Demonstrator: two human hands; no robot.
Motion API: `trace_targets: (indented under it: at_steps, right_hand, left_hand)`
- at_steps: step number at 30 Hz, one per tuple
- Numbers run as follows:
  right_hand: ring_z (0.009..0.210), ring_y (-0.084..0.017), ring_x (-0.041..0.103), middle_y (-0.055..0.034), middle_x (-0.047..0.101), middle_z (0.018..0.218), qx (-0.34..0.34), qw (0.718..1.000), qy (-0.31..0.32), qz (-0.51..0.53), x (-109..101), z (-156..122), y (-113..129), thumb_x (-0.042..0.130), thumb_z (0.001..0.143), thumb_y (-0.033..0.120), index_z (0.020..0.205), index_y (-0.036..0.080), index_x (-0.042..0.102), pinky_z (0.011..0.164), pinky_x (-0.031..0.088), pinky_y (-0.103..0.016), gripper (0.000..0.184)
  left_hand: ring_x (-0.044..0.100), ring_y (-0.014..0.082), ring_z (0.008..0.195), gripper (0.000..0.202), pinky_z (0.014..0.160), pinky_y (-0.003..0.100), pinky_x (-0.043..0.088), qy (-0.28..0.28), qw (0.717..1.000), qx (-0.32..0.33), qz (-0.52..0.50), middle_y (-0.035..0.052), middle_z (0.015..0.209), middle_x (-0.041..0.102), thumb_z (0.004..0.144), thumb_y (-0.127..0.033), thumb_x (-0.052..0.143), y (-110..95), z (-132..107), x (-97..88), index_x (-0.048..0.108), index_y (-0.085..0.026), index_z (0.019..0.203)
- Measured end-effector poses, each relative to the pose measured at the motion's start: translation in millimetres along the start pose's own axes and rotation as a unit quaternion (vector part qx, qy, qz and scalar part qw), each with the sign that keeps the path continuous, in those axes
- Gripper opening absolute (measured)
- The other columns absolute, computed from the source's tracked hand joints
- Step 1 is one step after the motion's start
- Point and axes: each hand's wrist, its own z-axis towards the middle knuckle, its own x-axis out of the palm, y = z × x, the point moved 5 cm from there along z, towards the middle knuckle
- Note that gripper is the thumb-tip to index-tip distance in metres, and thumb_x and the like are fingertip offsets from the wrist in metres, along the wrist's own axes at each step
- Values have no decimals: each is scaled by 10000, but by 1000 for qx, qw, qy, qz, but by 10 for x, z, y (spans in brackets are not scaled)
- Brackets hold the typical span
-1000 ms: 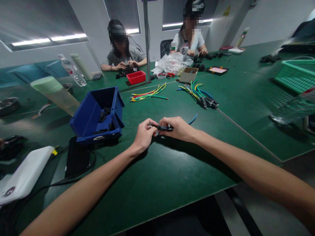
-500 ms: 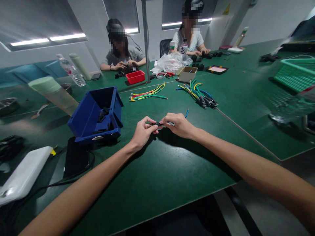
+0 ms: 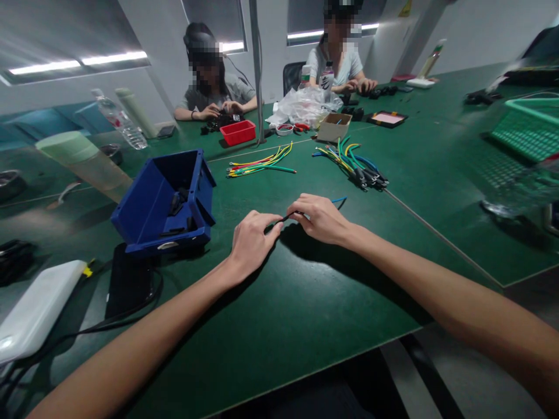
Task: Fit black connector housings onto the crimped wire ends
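Between my two hands runs a thin black sleeve. My left hand is closed, pinching the sleeve's left end between thumb and forefinger. On the other side my right hand is closed on the sleeve's right part. A blue wire sticks out behind the right hand; where it meets the sleeve is hidden by the fingers. Beyond the hands lie loose yellow, green and red wires. Farther right is a bundle of wires with black sleeves.
A blue bin with black pieces stands left, near a phone and white power bank. Farther back are a red tray, cardboard box, plastic bag and two seated people. A green basket is at right.
My hands have drawn slightly apart, so more of the black sleeve shows between them. More of the blue wire shows past my right hand. The view has shifted slightly.
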Motion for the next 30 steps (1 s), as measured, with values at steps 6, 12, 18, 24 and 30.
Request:
trace_targets:
  at_steps: [6,12,18,24,30]
  right_hand:
    - [768,-189,518,-83,659,796,-38,997,27,-67,26,8,106,464,906,157,902,163,669,724,306,-322,205]
    - [980,-239,533,-105,694,963,-80,991,-25,-100,-84,11,182,470,928,203,1024,181,659,849,346,-379,213]
    - [991,-225,576,-78,689,941,-12,975,-220,20,-344,-66,160,500,920,260,935,205,634,884,414,-388,146]
    - [649,-123,566,-10,643,730,104,970,-105,194,-91,-12,39,538,903,387,999,159,609,625,415,-253,257]
    - [581,-118,584,3,638,706,129,935,-31,329,164,-12,9,588,865,384,1033,157,589,561,429,-243,281]
  left_hand:
    - [552,167,676,142,698,297,421,37,999,-11,21,35,747,673,811,-237,607,-7,45,9,744,-200,818]
    - [471,113,557,153,528,239,340,76,965,-151,-201,11,661,623,776,-296,644,182,91,59,716,-165,749]
    - [434,75,527,163,500,219,330,23,912,-200,-357,-19,676,566,701,-300,728,314,82,134,663,-166,766]
    - [462,69,516,196,505,225,360,27,918,-180,-354,-17,730,591,754,-339,707,276,32,172,637,-167,815]
    - [448,68,542,203,506,208,363,74,944,-126,-295,-8,733,605,826,-357,642,157,9,188,641,-157,862]
